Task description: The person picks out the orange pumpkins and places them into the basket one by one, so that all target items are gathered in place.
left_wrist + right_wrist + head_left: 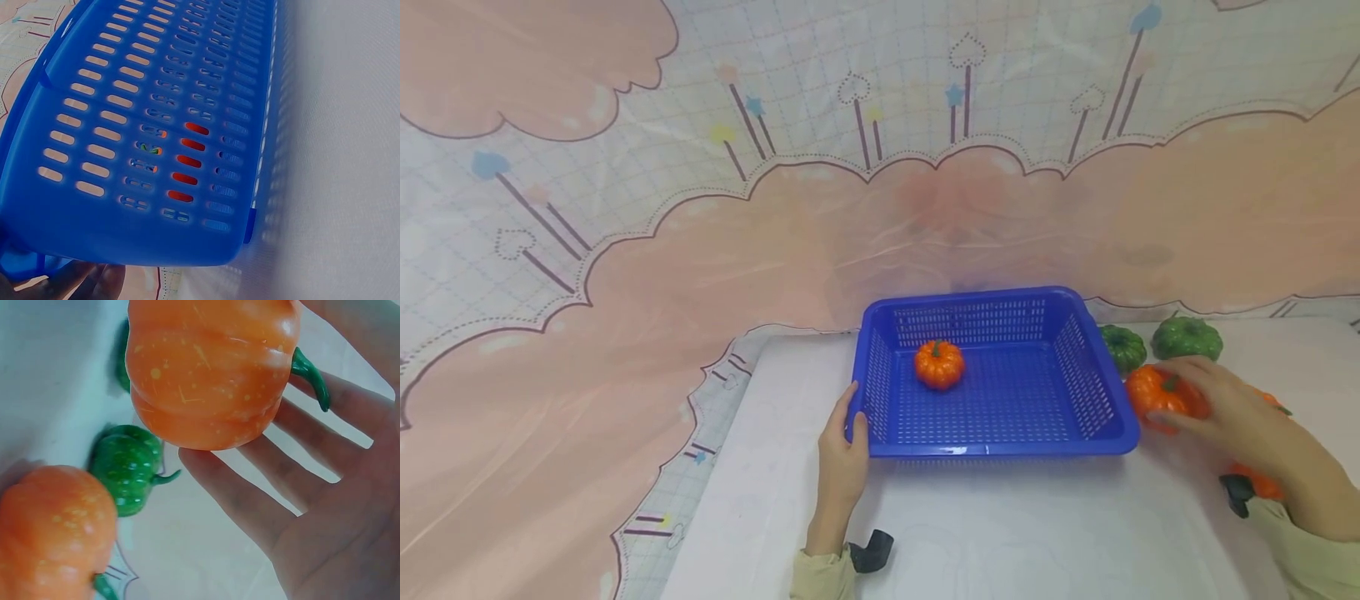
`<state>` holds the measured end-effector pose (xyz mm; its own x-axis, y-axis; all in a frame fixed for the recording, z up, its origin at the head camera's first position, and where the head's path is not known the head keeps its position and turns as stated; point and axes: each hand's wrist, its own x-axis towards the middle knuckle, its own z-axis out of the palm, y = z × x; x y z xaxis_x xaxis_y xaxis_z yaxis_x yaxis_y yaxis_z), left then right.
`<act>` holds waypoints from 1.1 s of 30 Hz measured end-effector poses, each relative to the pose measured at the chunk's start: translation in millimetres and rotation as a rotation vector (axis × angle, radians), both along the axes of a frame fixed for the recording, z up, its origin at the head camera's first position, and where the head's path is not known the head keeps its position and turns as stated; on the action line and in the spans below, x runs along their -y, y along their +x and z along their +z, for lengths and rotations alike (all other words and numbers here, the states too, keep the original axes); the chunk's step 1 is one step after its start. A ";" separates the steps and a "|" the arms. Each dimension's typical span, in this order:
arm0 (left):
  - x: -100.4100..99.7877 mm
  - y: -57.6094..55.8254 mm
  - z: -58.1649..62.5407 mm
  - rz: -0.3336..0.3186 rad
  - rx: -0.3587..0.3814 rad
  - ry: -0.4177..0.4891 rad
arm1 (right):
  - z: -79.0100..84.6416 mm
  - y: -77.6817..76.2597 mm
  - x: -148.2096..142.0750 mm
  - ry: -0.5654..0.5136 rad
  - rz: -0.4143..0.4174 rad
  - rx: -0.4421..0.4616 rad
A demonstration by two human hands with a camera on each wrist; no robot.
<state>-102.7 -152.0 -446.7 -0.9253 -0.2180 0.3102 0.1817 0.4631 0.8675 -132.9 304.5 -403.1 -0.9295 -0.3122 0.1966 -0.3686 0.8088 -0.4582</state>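
Observation:
A blue plastic basket (985,450) with slotted walls sits on the white table. My left hand (842,458) grips its near left corner, thumb and fingers on either side of the rim. Inside, toward the left, rests a small orange pumpkin (938,365) with a green stem. Just outside the basket's right wall, my right hand (1232,408) holds another orange pumpkin (212,375) between thumb and fingers. Beyond that hand are a dark green pumpkin (1122,347) and a lighter green one (1187,338).
More orange pumpkins lie on the right, partly hidden by my right arm; one (1258,482) shows beside the wrist. A patterned pink and white cloth (775,242) hangs behind the table (1000,533) and along its left side.

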 end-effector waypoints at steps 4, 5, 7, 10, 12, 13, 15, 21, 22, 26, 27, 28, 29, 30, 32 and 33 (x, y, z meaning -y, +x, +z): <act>0.9 -0.3 -1.4 -0.002 0.000 -0.006 | 7.0 -4.5 3.2 0.034 -0.011 0.009; 0.9 -0.3 -1.8 -0.003 0.000 -0.007 | 8.5 -4.9 3.7 0.039 -0.008 0.003; 0.9 0.0 -2.4 -0.007 -0.001 -0.004 | 11.0 -5.6 4.6 0.042 -0.005 -0.017; 0.8 0.3 -3.0 -0.011 0.001 0.004 | 14.7 -5.7 5.7 0.040 -0.012 -0.031; 0.6 0.4 -3.2 -0.010 0.005 0.009 | 16.9 -5.7 6.3 0.033 -0.019 -0.022; 0.5 0.5 -3.3 -0.010 0.008 0.012 | 17.8 -5.8 6.4 0.031 -0.019 -0.020; 0.5 0.3 -3.5 -0.008 0.012 0.013 | 19.7 -5.8 6.5 0.027 -0.023 -0.019; 0.1 0.6 -2.4 -0.007 0.013 0.014 | 24.9 -7.7 6.7 0.032 -0.026 -0.022; 0.1 0.6 -2.2 -0.008 0.012 0.014 | 25.9 -8.0 6.9 0.032 -0.028 -0.019; -0.1 0.9 -1.1 -0.010 0.010 0.013 | 28.9 -8.6 8.1 0.038 -0.033 -0.014; -0.1 1.1 -0.9 -0.009 0.009 0.013 | 29.5 -8.5 8.5 0.041 -0.032 -0.018; -0.1 1.3 -0.6 -0.008 0.009 0.013 | 29.9 -8.3 8.9 0.042 -0.030 -0.025; 0.0 1.3 -0.5 -0.007 0.008 0.011 | 30.3 -8.4 9.4 0.044 -0.029 -0.028; 0.0 1.3 -0.3 -0.005 0.006 0.009 | 30.8 -8.3 9.8 0.045 -0.027 -0.032; 0.3 1.0 -0.2 -0.004 0.001 0.006 | 32.1 -8.6 10.7 0.048 -0.026 -0.042; 0.4 0.7 -0.1 -0.003 -0.001 0.003 | 33.0 -8.7 11.0 0.047 -0.024 -0.048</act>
